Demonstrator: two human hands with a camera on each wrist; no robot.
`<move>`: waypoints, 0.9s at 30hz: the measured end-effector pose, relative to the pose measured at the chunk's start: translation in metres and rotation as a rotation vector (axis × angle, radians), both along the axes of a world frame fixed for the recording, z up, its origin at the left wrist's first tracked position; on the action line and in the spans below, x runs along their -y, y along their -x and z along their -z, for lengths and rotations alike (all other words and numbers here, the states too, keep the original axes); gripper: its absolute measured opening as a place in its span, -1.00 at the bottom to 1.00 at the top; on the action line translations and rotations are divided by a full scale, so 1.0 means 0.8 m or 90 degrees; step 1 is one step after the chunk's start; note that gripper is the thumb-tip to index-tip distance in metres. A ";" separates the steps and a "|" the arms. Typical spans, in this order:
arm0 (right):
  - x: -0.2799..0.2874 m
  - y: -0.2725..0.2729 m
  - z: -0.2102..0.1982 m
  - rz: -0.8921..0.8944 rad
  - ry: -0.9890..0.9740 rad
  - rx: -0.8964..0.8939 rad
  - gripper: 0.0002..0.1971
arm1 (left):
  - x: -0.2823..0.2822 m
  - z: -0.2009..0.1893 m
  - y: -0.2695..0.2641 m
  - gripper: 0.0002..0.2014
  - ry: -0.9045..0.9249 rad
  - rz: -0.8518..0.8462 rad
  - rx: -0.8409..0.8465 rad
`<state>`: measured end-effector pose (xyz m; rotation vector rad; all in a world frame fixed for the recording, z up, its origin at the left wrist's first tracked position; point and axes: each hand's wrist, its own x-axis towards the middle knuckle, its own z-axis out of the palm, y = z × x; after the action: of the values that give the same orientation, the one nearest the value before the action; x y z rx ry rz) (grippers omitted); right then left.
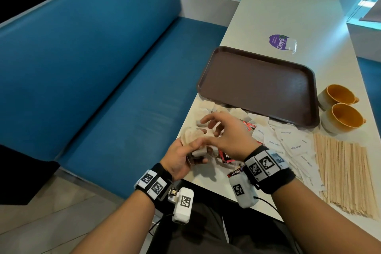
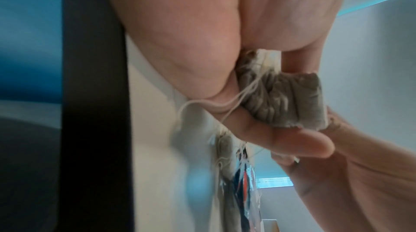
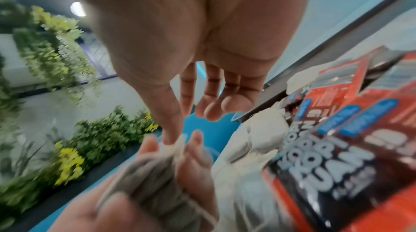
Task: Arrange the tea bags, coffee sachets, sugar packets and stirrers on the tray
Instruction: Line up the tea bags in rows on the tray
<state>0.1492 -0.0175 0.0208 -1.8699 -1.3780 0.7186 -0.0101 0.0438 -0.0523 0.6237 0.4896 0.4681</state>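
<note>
Tea bags (image 2: 279,97) sit bunched in left hand (image 1: 181,156) grip; right hand (image 1: 226,136) hovers above, fingers loose.

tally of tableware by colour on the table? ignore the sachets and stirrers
Brown: 1, the tray
Orange inside, grey outside: 2, the far cup and the near cup
Total: 3
</note>
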 end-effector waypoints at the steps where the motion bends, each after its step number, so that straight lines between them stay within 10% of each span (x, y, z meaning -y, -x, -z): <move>1: -0.001 -0.009 -0.002 0.031 0.004 -0.019 -0.69 | -0.001 0.000 0.000 -0.54 -0.003 -0.013 -0.004; 8: -0.027 -0.075 -0.001 0.172 0.111 0.101 -0.88 | -0.004 0.004 -0.001 -0.64 -0.028 -0.039 -0.023; 15: -0.048 -0.056 0.018 0.041 0.300 0.283 -0.47 | -0.005 0.007 0.001 -0.59 -0.044 -0.043 -0.007; 21: -0.034 -0.056 0.020 0.121 0.181 0.160 -0.94 | -0.006 0.007 -0.002 -0.52 -0.015 -0.041 0.013; 27: -0.003 -0.066 0.004 0.175 0.042 -0.028 -0.91 | -0.007 0.002 -0.001 -0.49 0.003 -0.031 0.008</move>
<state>0.2018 -0.0152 0.0178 -2.0318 -1.0528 0.6671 -0.0093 0.0491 -0.0543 0.6053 0.4947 0.5169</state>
